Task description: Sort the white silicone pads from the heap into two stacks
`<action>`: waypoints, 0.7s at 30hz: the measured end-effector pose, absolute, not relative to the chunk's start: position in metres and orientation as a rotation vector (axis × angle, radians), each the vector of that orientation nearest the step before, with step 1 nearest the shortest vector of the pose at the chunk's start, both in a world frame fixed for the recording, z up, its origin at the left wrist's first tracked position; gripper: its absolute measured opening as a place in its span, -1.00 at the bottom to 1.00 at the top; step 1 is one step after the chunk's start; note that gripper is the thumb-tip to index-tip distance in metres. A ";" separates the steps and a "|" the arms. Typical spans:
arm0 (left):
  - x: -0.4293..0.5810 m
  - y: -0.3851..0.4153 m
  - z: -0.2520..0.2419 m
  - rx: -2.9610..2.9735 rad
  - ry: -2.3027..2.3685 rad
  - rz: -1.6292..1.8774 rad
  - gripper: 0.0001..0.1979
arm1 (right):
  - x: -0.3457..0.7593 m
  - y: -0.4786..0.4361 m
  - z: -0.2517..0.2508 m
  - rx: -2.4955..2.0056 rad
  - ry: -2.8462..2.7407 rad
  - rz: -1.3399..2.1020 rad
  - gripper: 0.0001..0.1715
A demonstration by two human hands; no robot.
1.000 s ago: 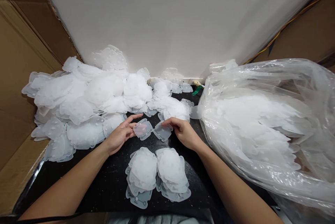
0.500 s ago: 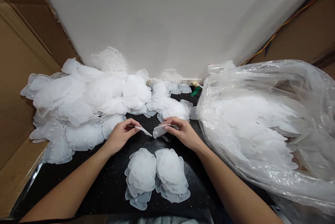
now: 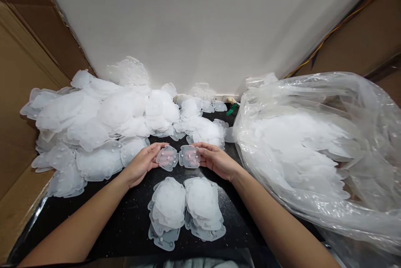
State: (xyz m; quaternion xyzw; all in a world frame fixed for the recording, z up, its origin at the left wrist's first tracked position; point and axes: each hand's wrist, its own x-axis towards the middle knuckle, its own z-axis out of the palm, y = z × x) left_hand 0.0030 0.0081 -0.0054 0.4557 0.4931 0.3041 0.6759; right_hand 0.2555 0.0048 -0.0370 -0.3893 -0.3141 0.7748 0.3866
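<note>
My left hand [image 3: 146, 161] is closed on a thin translucent plastic piece [image 3: 167, 158] with notched edges and small raised dots. A matching translucent piece [image 3: 189, 156] is gripped by my right hand [image 3: 216, 160]. Both pieces face up toward me, side by side above the black table, a narrow gap between them; fingers show through from behind. Nearer to me lie two neat piles of the same plastic pieces, a left pile [image 3: 169, 205] and a right pile [image 3: 202, 205], close together.
A large heap of loose plastic pieces [image 3: 94, 113] spreads along the white wall [image 3: 200, 25] at the left. A smaller heap [image 3: 203, 128] is behind my hands. At the right, a clear plastic bag [image 3: 313, 213] holds many more. Cardboard [image 3: 21, 71] walls the left side.
Both plastic pieces have turned from nearly edge-on to flat toward me. My hands have rotated with them and remain over about the same spot.
</note>
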 end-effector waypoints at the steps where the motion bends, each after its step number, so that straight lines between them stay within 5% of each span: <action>1: 0.002 0.008 -0.005 1.017 1.099 0.686 -0.44 | 0.256 0.005 -0.036 -0.993 -0.799 1.971 -0.67; 15: 0.002 0.006 0.003 0.998 1.089 0.795 -0.43 | 0.256 0.002 -0.029 -0.951 -0.820 1.879 -0.46; 21: -0.002 -0.013 0.029 1.476 0.751 0.223 -0.52 | 0.266 -0.024 0.010 -1.014 -1.645 1.889 -0.53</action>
